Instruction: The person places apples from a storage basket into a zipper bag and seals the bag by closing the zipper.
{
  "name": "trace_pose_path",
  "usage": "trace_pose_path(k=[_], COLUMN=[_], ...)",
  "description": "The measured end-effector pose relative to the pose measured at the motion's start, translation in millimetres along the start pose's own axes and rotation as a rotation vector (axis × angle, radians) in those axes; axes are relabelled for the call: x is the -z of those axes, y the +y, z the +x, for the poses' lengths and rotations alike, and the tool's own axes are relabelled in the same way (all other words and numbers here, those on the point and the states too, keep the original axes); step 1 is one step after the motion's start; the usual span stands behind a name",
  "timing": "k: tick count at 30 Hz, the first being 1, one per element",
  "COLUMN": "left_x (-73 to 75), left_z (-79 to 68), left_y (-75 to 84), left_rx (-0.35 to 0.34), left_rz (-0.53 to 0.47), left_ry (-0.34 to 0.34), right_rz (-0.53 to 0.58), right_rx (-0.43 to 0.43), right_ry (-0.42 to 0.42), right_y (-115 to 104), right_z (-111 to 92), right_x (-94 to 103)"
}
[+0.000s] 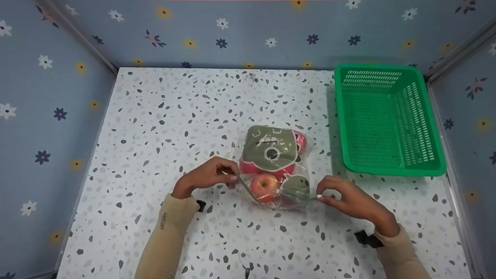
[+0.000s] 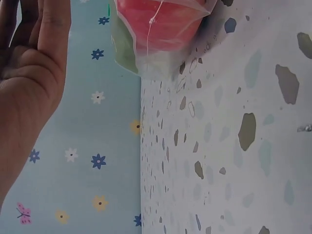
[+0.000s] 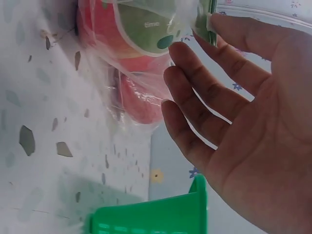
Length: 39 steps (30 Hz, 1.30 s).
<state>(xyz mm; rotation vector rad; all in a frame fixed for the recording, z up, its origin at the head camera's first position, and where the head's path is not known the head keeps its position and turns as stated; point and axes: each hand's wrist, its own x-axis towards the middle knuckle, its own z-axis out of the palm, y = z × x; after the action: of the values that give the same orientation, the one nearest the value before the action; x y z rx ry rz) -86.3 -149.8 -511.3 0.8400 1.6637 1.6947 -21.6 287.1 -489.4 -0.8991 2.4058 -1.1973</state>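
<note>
A clear plastic bag with green printed patches [image 1: 269, 149] lies on the speckled table, with several red apples [image 1: 265, 187] inside. Its green-edged mouth faces the person and is spread between both hands. My left hand [image 1: 211, 173] pinches the left end of that edge. At the right end, my right hand [image 1: 347, 197] holds the edge between thumb and index finger. In the right wrist view, the pinched green strip [image 3: 213, 22] shows beside the thumb, and the other fingers are loosely bent. The left wrist view shows part of the bag [image 2: 161, 29], but not the left fingertips.
A green plastic basket [image 1: 391, 170] with slotted walls stands at the right rear of the table, with nothing in it. Flower-patterned walls [image 1: 248, 35] enclose the back and both sides of the white speckled table [image 1: 174, 104].
</note>
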Motion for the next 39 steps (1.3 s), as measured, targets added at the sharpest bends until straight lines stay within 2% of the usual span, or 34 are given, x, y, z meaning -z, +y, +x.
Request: trace_pose_path(k=[2,5,8,10,11,14,16,18,19,24,29,33,37,39], left_x=[4.1,12.4,21.4,25.1,26.0,25.8,25.6,26.2,27.0,33.8,39.6,39.8,38.4,38.4], left_z=[-2.3,-5.5,-7.0,-4.7,-1.9,12.3,25.4,38.6,45.0,72.5,92.3,102.9,108.4,109.0], left_y=[-1.1,-3.9,-9.2,-12.2,-13.3,-16.2,-19.1,-20.5,-21.4,-24.6,-31.0,-38.0,-45.6,-48.1], left_rx=[-0.002,-0.029,-0.058,-0.047,-0.027,0.094,0.183,0.264,0.291,0.402,0.447,0.44,0.398,0.376], left_rz=[-0.011,-0.051,-0.099,-0.096,-0.075,0.028,0.08,0.119,0.135,0.163,0.15,0.151,0.207,0.236], left_ry=[-0.062,-0.154,-0.177,-0.116,-0.06,0.176,0.317,0.42,0.449,0.501,0.5,0.503,0.528,0.546], right_rz=[0.052,0.112,0.105,0.071,0.052,0.025,0.013,0.0,-0.011,-0.049,-0.071,-0.049,-0.021,-0.017], right_rx=[-0.006,-0.03,-0.119,-0.214,-0.26,-0.374,-0.407,-0.443,-0.455,-0.498,-0.467,-0.473,-0.508,-0.495], right_ry=[-0.005,0.032,0.11,0.165,0.194,0.281,0.336,0.383,0.406,0.489,0.564,0.593,0.612,0.636], right_y=[4.6,13.7,22.9,27.8,30.1,36.0,40.7,44.7,47.1,56.2,65.4,68.9,69.7,69.8], right_z=[0.5,3.0,8.5,14.4,18.4,32.8,44.0,55.4,61.2,87.8,104.8,112.7,117.9,120.6], right_x=[-2.8,-8.8,-16.3,-21.4,-23.8,-29.8,-32.4,-33.8,-34.0,-32.3,-32.1,-32.5,-32.0,-31.7])
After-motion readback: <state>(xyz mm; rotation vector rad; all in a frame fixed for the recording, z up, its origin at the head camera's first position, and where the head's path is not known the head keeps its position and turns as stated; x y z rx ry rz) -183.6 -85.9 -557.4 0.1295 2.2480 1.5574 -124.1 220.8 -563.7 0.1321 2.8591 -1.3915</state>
